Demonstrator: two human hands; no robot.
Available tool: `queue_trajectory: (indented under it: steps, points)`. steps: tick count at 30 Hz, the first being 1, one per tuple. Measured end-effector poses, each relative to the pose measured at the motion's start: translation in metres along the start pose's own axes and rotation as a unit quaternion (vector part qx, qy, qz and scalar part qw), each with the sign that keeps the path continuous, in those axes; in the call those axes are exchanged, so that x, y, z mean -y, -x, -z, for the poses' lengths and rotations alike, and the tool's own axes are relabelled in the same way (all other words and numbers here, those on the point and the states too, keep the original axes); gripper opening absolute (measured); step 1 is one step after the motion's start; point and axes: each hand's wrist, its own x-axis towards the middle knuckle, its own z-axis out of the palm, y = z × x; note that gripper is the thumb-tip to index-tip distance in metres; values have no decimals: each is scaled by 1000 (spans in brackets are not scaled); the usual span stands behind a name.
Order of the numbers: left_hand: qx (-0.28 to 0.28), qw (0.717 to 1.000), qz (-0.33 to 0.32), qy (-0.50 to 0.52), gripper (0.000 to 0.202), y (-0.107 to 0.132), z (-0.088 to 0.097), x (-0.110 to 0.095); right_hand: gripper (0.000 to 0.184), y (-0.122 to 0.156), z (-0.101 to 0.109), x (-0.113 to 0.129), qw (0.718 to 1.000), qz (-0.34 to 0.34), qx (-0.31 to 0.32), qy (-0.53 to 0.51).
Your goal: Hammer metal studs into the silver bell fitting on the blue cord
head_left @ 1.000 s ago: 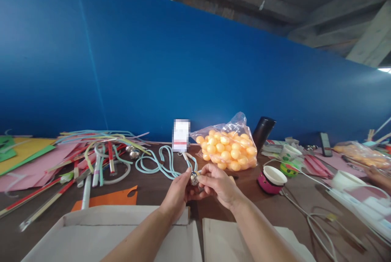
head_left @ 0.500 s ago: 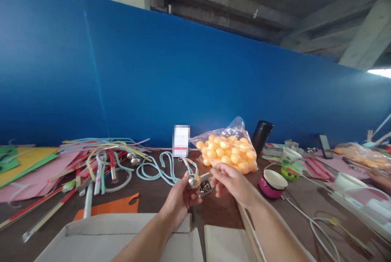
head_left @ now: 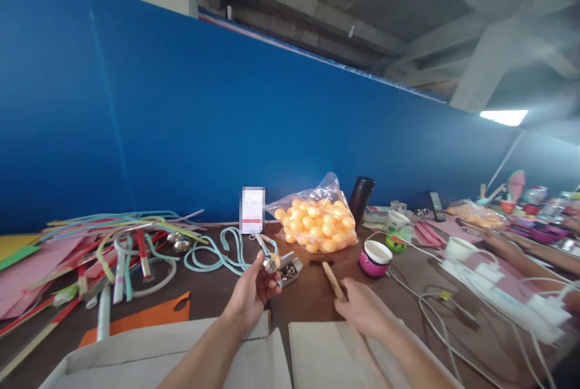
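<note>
Craft workshop: colored paper [head_left: 38, 265], hammer [head_left: 331, 279], concrete beams [head_left: 308, 5].

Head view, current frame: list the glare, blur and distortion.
Head view, upper right: the bright opening is washed out, with haze around it; head view, centre: the badge is pixelated; head view, by the left hand: the silver ball shows bright highlights; head view, right edge: the picture looks soft and stretched.

Brown table [head_left: 296, 305] thickly covered

Sticks [head_left: 143, 254] are heaped at the left, an orange sheet [head_left: 138, 319] laid nearer. In the middle, a blue cord [head_left: 226, 263] is looped near a small box [head_left: 293, 278]. Behind, a bag of balls [head_left: 317, 226] is set beside a black cylinder [head_left: 361, 199]. A cup [head_left: 374, 267] and cables [head_left: 444, 296] are placed to the right.
</note>
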Motion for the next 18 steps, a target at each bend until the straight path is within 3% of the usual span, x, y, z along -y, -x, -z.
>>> queue_trajectory:
  steps: [3,5,8,11,14,16,18]
  points:
    - [-1,1000,-6,13,30,0,0,-1,11,5,2,-3,998,-18,27,-48]
    - [-2,1000,-7,22,30,0,0,-2,17,12,7,1,985,-9,64,-157]
    - [-4,999,-9,43,27,-1,-1,-3,26,25,18,26,922,66,76,-373]
    - [-9,997,-26,69,22,-1,-2,-4,38,31,21,63,860,107,93,-490]
    - [-12,995,-48,83,17,-2,0,-3,39,25,5,86,820,121,109,-549]
    - [-6,995,-55,86,18,-4,2,-1,40,18,-13,87,802,115,98,-579]
    - [-9,995,-61,83,19,-6,4,1,41,12,-28,80,803,106,89,-580]
